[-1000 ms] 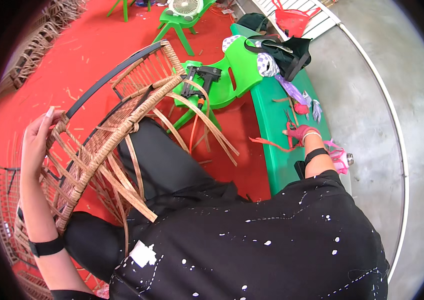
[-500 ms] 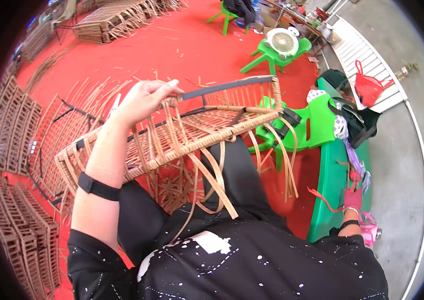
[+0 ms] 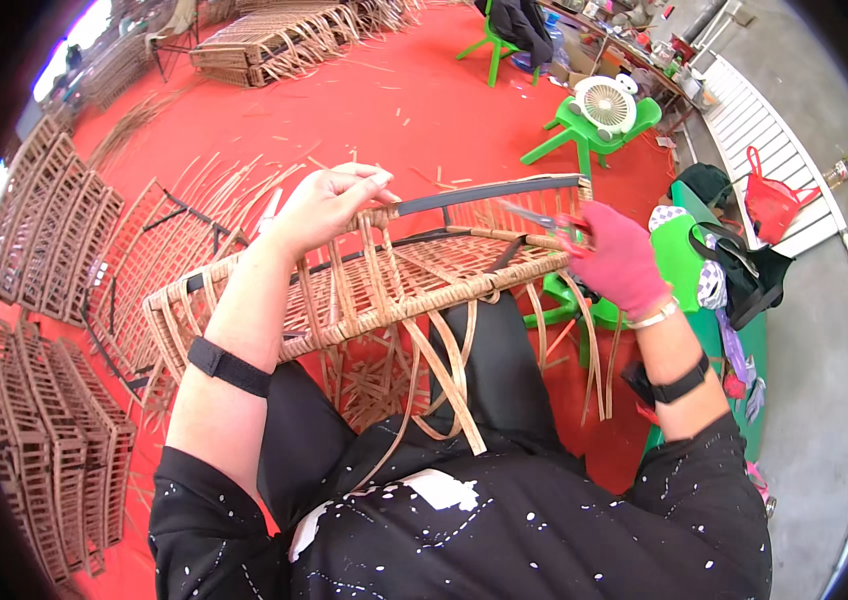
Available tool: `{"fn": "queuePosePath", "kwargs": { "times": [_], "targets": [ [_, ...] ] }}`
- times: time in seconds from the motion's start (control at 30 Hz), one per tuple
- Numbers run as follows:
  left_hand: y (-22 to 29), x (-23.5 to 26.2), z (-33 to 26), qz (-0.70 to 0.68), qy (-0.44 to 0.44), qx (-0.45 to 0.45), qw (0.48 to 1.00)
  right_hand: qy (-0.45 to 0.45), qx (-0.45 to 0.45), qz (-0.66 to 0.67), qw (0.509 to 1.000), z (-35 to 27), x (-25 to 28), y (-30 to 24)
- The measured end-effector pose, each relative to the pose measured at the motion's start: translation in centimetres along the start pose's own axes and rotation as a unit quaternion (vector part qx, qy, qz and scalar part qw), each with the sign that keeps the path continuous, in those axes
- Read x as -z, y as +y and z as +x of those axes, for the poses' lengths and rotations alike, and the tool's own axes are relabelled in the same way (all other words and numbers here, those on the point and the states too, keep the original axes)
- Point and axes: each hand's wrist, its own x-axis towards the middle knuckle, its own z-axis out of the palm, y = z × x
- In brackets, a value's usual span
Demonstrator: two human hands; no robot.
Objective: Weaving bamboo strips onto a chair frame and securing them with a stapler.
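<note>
A half-woven wicker basket (image 3: pixel 374 322) rests across my lap, with a dark metal bar along its far top edge and loose strips hanging from its near rim. My left hand (image 3: pixel 329 208) is closed at the end of the bar, pinching an upright wicker strip (image 3: pixel 376 255). At the basket's right end is my right hand (image 3: pixel 622 262), in a pink glove. It grips a pair of scissors (image 3: pixel 574 234) by the red handles, and the blades point left over the basket.
Finished-looking wicker frames (image 3: pixel 39 430) stand stacked at the left, beside an unfinished frame (image 3: pixel 149 285) on the red floor (image 3: pixel 364 115). On the right are a green bench (image 3: pixel 759 430), bags, and a green chair (image 3: pixel 594 135) bearing a white fan (image 3: pixel 608 106).
My right hand has come from the green bench to the basket's right end, now with scissors in it. My left hand keeps its hold on the rim. The view has shifted slightly.
</note>
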Motion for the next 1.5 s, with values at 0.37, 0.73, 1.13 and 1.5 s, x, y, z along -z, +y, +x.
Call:
{"fn": "queuePosePath", "kwargs": {
  "times": [0.37, 0.73, 1.13, 1.5],
  "targets": [
    [0.8, 0.4, -0.2, 0.174, 0.002, -0.097, 0.98, -0.062, 0.129, -0.009, 0.99, 6.1, -3.7, -5.1],
    [0.8, 0.3, 0.0, 0.149, 0.002, -0.08, 0.986, -0.073, 0.102, -0.021, 0.992, 6.4, -3.7, -4.5],
    [1.4, 0.3, -0.2, 0.146, -0.011, -0.049, 0.988, -0.031, 0.214, -0.101, 0.971, 7.5, -5.6, -5.0],
    [0.1, 0.6, 0.1, 0.157, 0.07, -0.046, 0.984, -0.002, 0.166, -0.023, 0.986, 6.3, -5.4, -4.6]
  ]
}}
